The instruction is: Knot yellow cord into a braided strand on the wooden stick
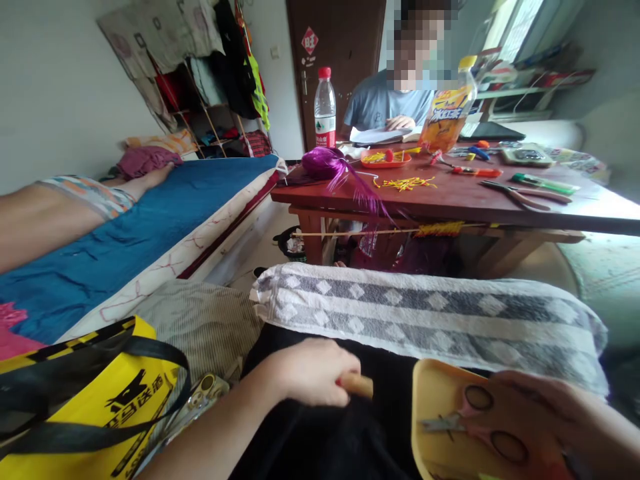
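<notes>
My left hand (313, 370) is closed around a short tan cylinder (361, 385) with a bit of red at its near end; its exact kind I cannot make out. It is held over the black cloth on my lap. A shallow yellow tray (418, 407) lies to the right, with pink-handled scissors (473, 423) inside, blades pointing left. My right hand (550, 407) is blurred over the tray's right side. Its fingers are smeared, so whether it grips anything is unclear. A grey and white patterned towel (435, 313) lies across just beyond both hands.
Ahead stands a red-brown table (450, 193) with pliers (525, 193), yellow sticks (407, 183), purple strands (325, 167) and bottles (325, 110). A person (385, 103) sits behind it. At left are a yellow bag (145, 387) and a bed (200, 200) with someone's leg on it.
</notes>
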A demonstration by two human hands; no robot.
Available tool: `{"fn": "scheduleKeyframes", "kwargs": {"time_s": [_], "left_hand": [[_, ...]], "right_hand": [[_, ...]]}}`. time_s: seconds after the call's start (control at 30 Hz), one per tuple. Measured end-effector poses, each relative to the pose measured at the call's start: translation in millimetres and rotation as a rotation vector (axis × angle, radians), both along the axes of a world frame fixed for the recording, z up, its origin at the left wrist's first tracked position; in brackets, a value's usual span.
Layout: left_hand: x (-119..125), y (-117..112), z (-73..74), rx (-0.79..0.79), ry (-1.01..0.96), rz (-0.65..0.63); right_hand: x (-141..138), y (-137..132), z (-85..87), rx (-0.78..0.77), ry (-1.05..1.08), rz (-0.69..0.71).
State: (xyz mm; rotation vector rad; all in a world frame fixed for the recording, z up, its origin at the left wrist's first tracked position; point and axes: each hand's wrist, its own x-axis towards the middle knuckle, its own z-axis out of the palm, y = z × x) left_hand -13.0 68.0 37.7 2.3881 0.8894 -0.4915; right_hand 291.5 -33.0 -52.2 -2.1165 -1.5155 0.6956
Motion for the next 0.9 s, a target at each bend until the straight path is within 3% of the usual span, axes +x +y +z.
{"fn": "scheduleKeyframes", "kwargs": {"time_s": [0.07,0.17,0.3,0.4,0.5,0.6,0.77,0.9], "left_hand": [[4,7,-0.5,0.179,-0.099,0.101],[19,19,-22.1,0.344,-0.136,0.226],[27,26,-56.5,0.352,-0.107,0.258],[18,27,-69.8,0.336,-0.083,0.298],[7,29,-76.5,0.299,-0.053,0.324],[1,30,-83.9,0.271,-0.005,0.348],[6,32,-95.5,0.205,0.041,0.336],[9,40,-96.6,0.119,0.051,0.325]], "right_hand": [[19,-4,-4.7,-0.066,0.165,-0.025],[30,5,0.8,-0.094,0.26,0.079],[-7,34,29.1,-0.006,0.116,0.2],[-47,60,35.8,-0.005,0.082,0.312],[-69,81,18.7,-0.002,0.074,0.314],[-73,92,-7.1,-0.017,0.084,0.312],[-68,91,-38.8,-0.04,0.201,0.34],[-71,86,-59.2,-0.065,0.261,0.326]]}}
